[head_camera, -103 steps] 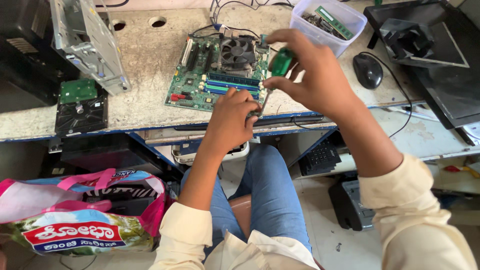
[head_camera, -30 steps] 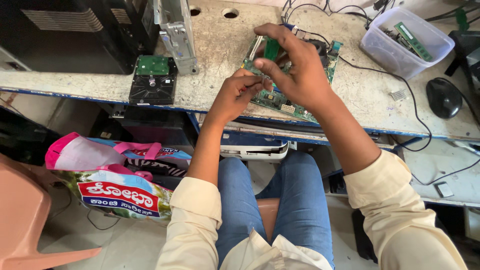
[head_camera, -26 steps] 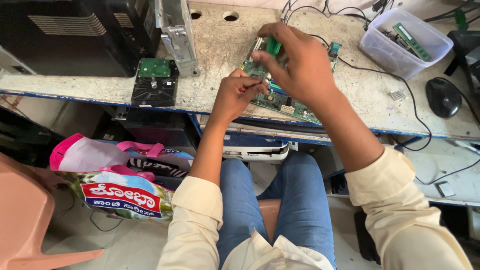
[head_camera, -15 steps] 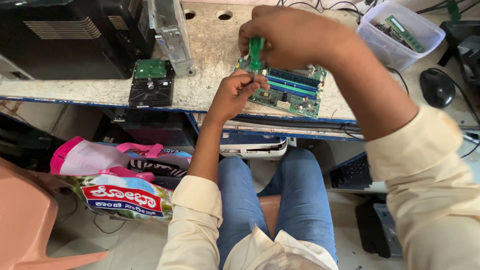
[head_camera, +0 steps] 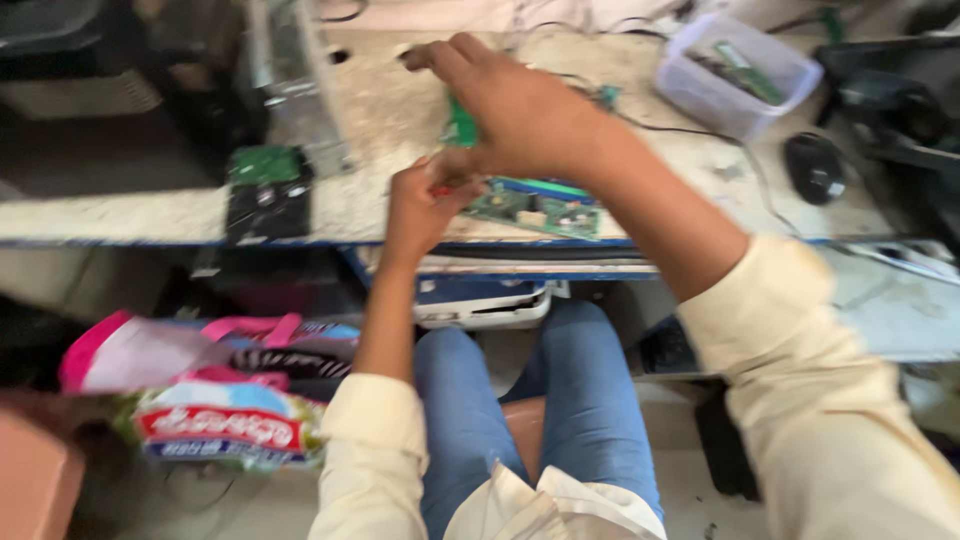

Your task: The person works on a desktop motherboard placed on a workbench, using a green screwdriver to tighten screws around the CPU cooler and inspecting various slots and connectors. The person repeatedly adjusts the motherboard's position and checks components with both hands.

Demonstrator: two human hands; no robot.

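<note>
Viewpoint: looked down from the person's head onto a worn workbench, with blue-jeaned knees below its front edge; the picture was blurred.
Right hand: the right hand reached across the bench, fingers curled around a green-handled screwdriver; only a strip of the green handle showed under the palm.
Left hand: the left hand was loosely closed just below the right one, fingertips pinched together at the near left edge of the circuit board; whether it held anything small could not be told.
Circuit board: green, lay flat on the bench near the front edge, partly hidden by both hands.
Left of the hands: a hard drive lay with its green underside up, near a metal computer case.
Right of the hands: a clear plastic tub of small parts, and a black mouse closer to the front.
Under the bench: a pink-handled printed bag sat on the floor at the left.
</note>
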